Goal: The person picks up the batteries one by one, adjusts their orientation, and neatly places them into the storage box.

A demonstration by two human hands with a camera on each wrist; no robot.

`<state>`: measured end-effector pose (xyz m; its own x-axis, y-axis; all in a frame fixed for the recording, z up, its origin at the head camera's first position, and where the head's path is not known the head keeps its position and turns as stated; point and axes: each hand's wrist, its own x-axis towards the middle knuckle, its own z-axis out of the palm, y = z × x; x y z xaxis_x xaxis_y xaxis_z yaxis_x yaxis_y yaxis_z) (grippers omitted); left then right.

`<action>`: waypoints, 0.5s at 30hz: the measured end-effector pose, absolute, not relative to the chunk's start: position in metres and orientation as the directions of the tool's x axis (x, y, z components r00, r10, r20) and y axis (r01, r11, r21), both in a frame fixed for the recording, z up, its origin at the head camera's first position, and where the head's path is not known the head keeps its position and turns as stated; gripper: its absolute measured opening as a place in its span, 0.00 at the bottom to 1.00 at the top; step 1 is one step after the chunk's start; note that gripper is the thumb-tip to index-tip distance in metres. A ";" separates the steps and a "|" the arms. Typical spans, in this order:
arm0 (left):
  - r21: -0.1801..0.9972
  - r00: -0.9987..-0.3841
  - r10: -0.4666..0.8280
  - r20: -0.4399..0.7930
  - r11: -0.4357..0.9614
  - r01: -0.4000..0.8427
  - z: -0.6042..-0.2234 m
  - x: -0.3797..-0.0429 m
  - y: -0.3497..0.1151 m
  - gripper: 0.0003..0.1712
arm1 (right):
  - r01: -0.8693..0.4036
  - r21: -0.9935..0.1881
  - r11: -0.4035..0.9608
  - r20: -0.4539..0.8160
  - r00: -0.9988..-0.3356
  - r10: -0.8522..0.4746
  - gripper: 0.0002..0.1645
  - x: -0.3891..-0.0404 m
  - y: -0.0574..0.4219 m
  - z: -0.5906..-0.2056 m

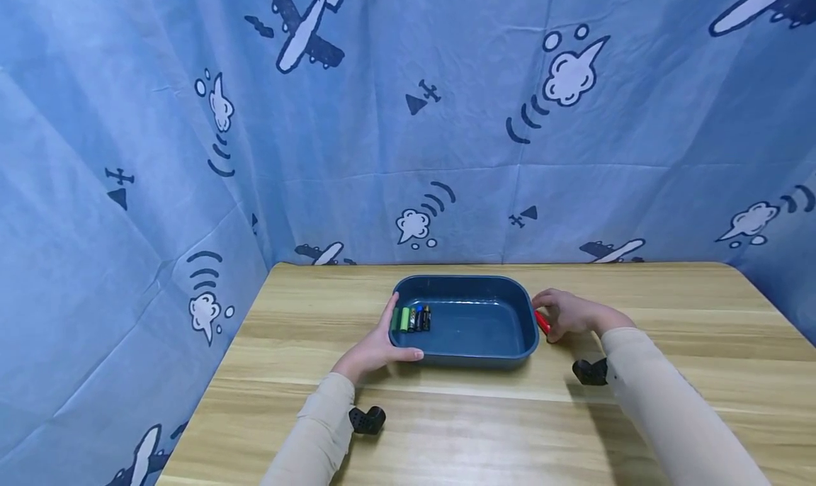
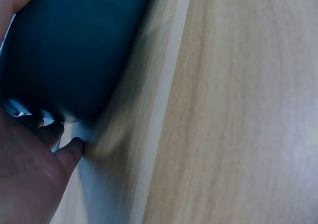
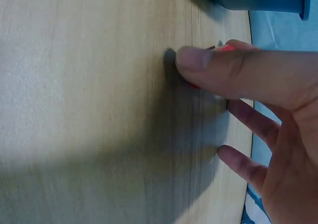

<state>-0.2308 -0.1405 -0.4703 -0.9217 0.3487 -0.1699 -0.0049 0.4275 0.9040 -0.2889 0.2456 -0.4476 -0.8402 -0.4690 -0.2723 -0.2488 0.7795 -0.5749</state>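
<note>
My left hand [image 1: 375, 348] holds the left end of a dark blue rectangular bin [image 1: 478, 334], its thumb along the front wall. In the left wrist view, other fingers [image 2: 69, 152] bend in at the bin's lower edge. Several batteries stand side by side inside the bin's left end: green batteries [image 1: 404, 319] at the left, dark ones [image 1: 418, 319] beside them. Just beyond the bin's right wall, my right hand [image 1: 576, 312] pinches a red battery [image 1: 542, 321] between thumb and fingers. The right wrist view shows the thumb [image 3: 223, 72] covering most of it.
The wood-grain table [image 1: 459, 429] carries the bin near its back edge. Blue curtains [image 1: 357, 132] with airplane prints hang behind it and along the left. A black wrist device [image 1: 367, 421] sits at the left sleeve, another black device [image 1: 589, 372] at the right sleeve.
</note>
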 end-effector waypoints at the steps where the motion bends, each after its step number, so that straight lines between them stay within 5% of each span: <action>1: 0.904 -0.922 0.349 -0.169 0.428 -0.004 -0.470 -0.231 -0.140 0.66 | -0.257 -0.569 0.781 -0.270 -0.839 -0.473 0.37 -0.288 0.245 -0.447; 11: 0.909 -0.923 0.348 -0.163 0.416 -0.003 -0.471 -0.232 -0.139 0.66 | -0.334 -0.520 0.786 -0.200 -0.847 -0.493 0.37 -0.285 0.245 -0.450; 15: 0.907 -0.922 0.349 -0.166 0.422 -0.003 -0.471 -0.232 -0.139 0.67 | -0.258 -0.573 0.778 -0.208 -0.872 -0.443 0.37 -0.284 0.249 -0.451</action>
